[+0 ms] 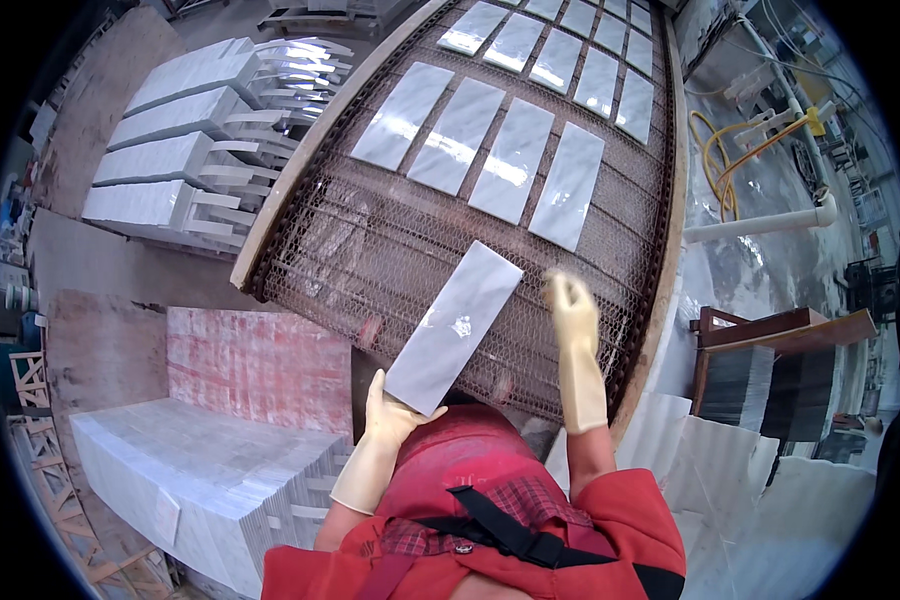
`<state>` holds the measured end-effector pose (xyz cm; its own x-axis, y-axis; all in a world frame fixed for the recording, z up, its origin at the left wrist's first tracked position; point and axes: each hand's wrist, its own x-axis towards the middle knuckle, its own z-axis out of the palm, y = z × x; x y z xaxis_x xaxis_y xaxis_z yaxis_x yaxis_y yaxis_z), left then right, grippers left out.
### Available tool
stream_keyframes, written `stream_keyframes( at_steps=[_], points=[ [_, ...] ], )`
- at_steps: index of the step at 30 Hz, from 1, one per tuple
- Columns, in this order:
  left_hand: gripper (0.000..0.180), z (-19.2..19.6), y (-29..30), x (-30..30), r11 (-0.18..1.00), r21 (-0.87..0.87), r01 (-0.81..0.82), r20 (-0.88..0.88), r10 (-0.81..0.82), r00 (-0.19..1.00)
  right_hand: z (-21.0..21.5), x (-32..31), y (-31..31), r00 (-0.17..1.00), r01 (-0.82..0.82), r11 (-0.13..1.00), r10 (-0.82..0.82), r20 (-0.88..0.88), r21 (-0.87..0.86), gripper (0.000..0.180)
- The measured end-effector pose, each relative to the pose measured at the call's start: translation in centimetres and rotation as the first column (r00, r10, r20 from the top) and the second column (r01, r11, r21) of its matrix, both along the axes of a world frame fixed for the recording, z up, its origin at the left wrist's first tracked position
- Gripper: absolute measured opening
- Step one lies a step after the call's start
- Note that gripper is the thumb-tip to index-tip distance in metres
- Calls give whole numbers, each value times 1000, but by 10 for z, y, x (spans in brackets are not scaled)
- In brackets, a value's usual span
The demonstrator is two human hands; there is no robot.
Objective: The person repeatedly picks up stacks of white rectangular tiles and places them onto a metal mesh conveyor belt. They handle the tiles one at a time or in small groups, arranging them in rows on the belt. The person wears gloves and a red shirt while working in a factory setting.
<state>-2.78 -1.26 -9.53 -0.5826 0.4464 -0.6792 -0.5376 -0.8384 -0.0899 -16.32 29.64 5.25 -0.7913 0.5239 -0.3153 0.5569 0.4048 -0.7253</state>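
A pale grey-veined marble tile (pixel 454 330) slants over the near end of a wire-mesh conveyor (pixel 310 270). My left hand (pixel 398 412), in a cream rubber glove, grips the tile's near end, its thumb along the left edge and its other fingers partly hidden underneath. To the right of the tile's far end, my right hand (pixel 573 305) hovers over the mesh in a matching glove. Its fingers are loosely bent and a little apart, slightly blurred, with no tile in them. Farther up the belt, wet, shiny marble tiles (pixel 513 160) lie in rows.
A stack of marble tiles (pixel 210 450) stands at my lower left, beside a red-stained board (pixel 260 355). Bundled tiles (pixel 160 155) sit beyond the conveyor's left rail. Along the right are a yellow hose (pixel 722 170), a white pipe (pixel 760 222) and dark upright slabs (pixel 735 385).
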Motion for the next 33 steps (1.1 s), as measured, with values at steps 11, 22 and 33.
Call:
stream_keyframes(
  at_steps=[11, 22, 33],
  points=[
    [45, -45, 6, 17, 984, -155, 89, 115, -72, 991, -85, 134, -87, 912, 117, 619, 242, 330, -777, 51],
    [76, 5, 2, 19, 950, -305, 75, -69, -101, 993, -61, 148, -38, 955, 268, 672, -90, 284, -690, 63],
    [55, -30, -18, 32, 993, -119, 12, 28, -9, 1000, -33, 45, 76, 958, 285, 888, -273, 86, -361, 66]
  ],
)
